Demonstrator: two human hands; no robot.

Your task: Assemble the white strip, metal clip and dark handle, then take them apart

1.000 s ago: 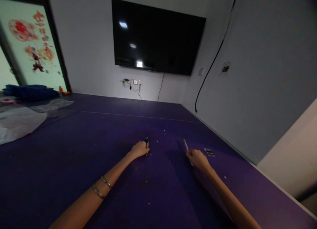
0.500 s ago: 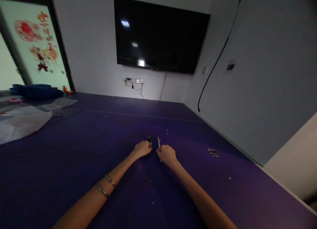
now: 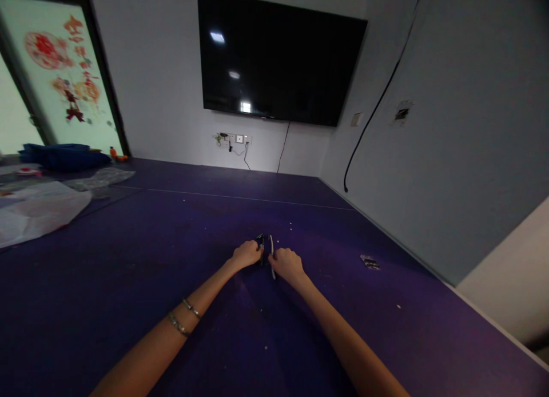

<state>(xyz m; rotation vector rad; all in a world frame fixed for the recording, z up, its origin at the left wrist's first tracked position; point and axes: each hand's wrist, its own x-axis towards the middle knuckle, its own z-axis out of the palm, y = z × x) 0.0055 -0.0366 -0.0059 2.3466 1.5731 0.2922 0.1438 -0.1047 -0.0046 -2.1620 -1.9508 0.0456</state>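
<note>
Out in front of me, my left hand (image 3: 246,254) is closed on a small dark piece (image 3: 261,237) with shiny edges. Most of that piece is covered by the fingers, and its kind is unclear. My right hand (image 3: 287,264) pinches a thin, whitish, slightly curved piece (image 3: 271,244), seen nearly edge-on and standing upright. The two pieces face each other across a narrow gap and do not appear to touch. Both hands are low over the purple surface (image 3: 193,231); whether they rest on it I cannot tell.
A small dark, shiny packet (image 3: 369,262) lies to the right. Tiny white scraps dot the surface. Clear plastic sheeting (image 3: 47,211) and a dark blue cloth bundle (image 3: 64,157) lie at far left. A black cable (image 3: 372,114) hangs along the right wall. A television (image 3: 278,59) is on the wall ahead.
My right hand has shifted slightly left with the whitish piece, which now stands a little closer to the dark one. My left hand has barely moved, and both grips are kept.
</note>
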